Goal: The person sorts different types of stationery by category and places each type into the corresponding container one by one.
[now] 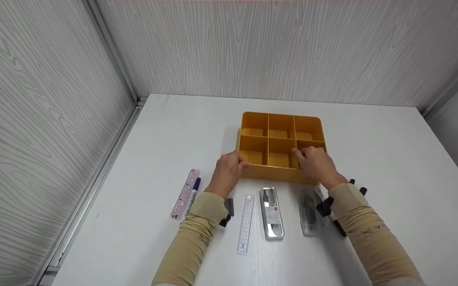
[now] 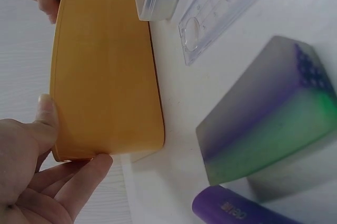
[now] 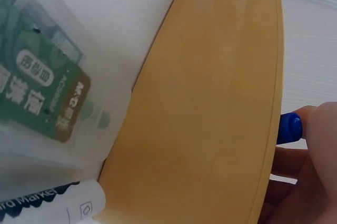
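Observation:
A yellow six-compartment box (image 1: 274, 172) stands on the white table. At its near left corner, my left hand (image 1: 228, 169) grips the wall, thumb and fingers on either side in the left wrist view. My right hand (image 1: 318, 165) is over the front right compartment. In the right wrist view it pinches a small item with a blue rounded end (image 3: 289, 128); the box wall hides the rest, so its kind cannot be told.
Left of the box lie a pink ruler (image 1: 184, 194), a purple-capped marker (image 1: 194, 192) and a small block (image 2: 268, 113). In front are a clear ruler (image 1: 245, 224), a clear case (image 1: 272, 214) and another case (image 1: 307, 214). Black-ended markers (image 1: 363, 191) lie near my right wrist.

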The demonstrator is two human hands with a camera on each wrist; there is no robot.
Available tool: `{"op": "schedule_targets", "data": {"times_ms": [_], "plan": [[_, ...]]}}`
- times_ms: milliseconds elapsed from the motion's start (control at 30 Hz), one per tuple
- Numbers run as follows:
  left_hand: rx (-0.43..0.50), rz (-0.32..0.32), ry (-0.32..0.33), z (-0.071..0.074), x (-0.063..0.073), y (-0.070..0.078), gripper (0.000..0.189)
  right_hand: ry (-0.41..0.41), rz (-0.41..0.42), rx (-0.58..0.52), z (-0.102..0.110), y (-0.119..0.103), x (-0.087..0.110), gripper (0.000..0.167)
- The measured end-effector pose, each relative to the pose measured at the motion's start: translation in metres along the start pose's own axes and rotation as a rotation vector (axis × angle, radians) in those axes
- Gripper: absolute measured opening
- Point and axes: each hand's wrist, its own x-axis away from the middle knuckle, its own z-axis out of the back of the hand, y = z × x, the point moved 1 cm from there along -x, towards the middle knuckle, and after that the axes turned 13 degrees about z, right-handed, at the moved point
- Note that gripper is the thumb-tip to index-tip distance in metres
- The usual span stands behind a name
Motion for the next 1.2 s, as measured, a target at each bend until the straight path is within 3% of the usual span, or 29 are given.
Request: {"op": "schedule_targets", "data": {"times_ms": [333, 600, 767, 967, 1200], "plan": [[-0.022, -0.024, 0.024, 0.001, 0.001, -0.004, 0.018, 0.029, 0.084, 0.059, -0.003, -0.002, 0.007, 0.053], [-0.003, -0.038, 0.020, 0.002, 0.001, -0.005, 0.018, 0.052, 0.130, 0.012, 0.010, 0.001, 0.019, 0.049], [0.007, -0.045, 0.024, 0.001, 0.001, -0.005, 0.016, 0.132, 0.154, -0.031, 0.022, 0.005, 0.039, 0.035], [0.007, -0.014, 0.011, 0.001, -0.001, -0.005, 0.017, 0.237, 0.178, 0.000, 0.028, 0.010, 0.069, 0.025], [0.018, -0.028, 0.013, 0.001, -0.001, -0.006, 0.016, 0.232, 0.177, 0.065, 0.024, 0.018, 0.100, 0.016]]}}
